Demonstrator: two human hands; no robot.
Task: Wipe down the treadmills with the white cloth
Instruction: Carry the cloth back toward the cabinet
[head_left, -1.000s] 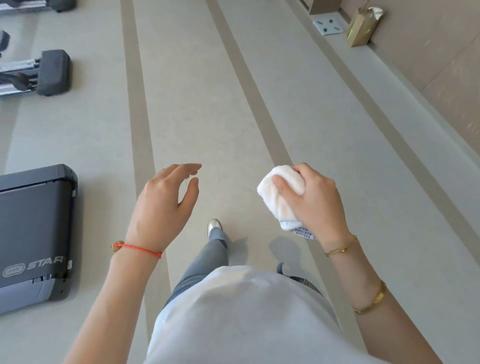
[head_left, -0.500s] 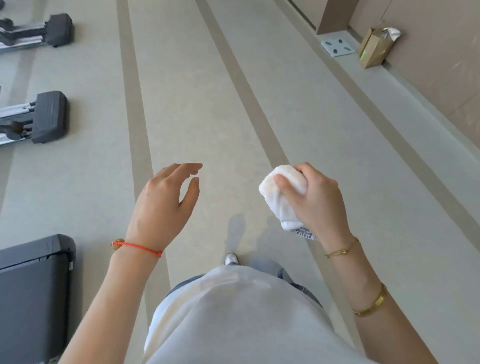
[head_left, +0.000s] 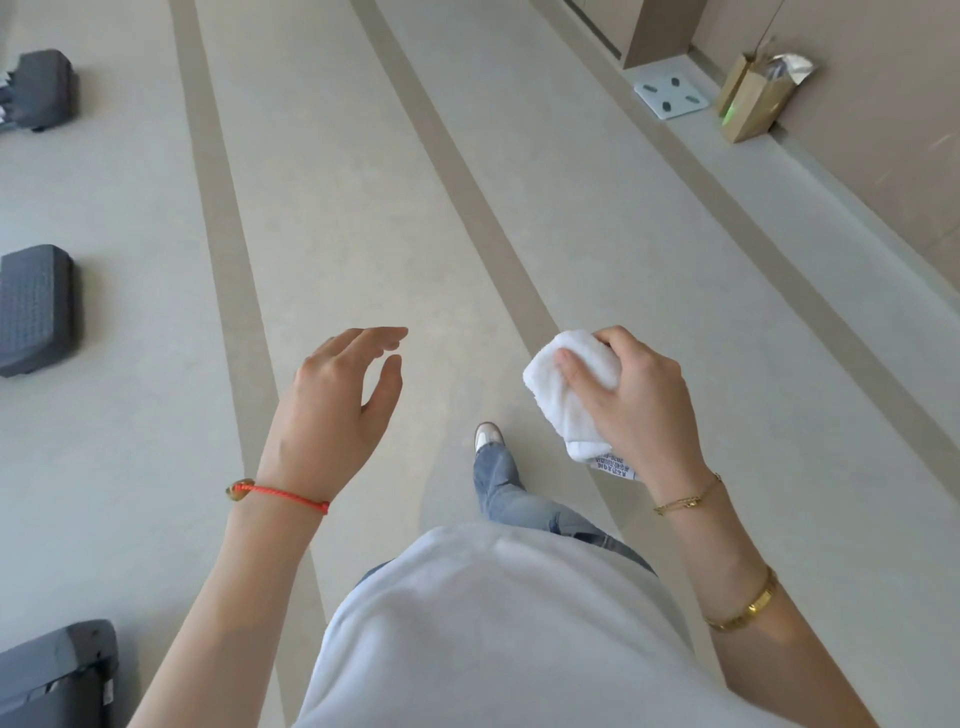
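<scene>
- Brown paper bag (head_left: 754, 101): upright on the raised ledge against the tan wall; mouth open, with something silvery and crumpled showing at the top; a green glow on its side. The rest of its contents cannot be made out.
- White square bathroom scale with dark oval pads (head_left: 671, 95): flat on the ledge, just beside the paper bag, on the side away from the wall.
- Bunched white terry cloth with printed label (head_left: 566, 402): well apart from the paper bag, out over the grey floor, gripped by the right hand (head_left: 631, 402), fingers and thumb curled round it; label hangs below.
- Left hand (head_left: 332, 410): holds nothing, fingers loosely spread; red cord bracelet at wrist.
- Dark grey treadmill ends (head_left: 34, 306): across the striped floor from the paper bag, along the far edge of view; another corner (head_left: 57, 675) nearest the person.
</scene>
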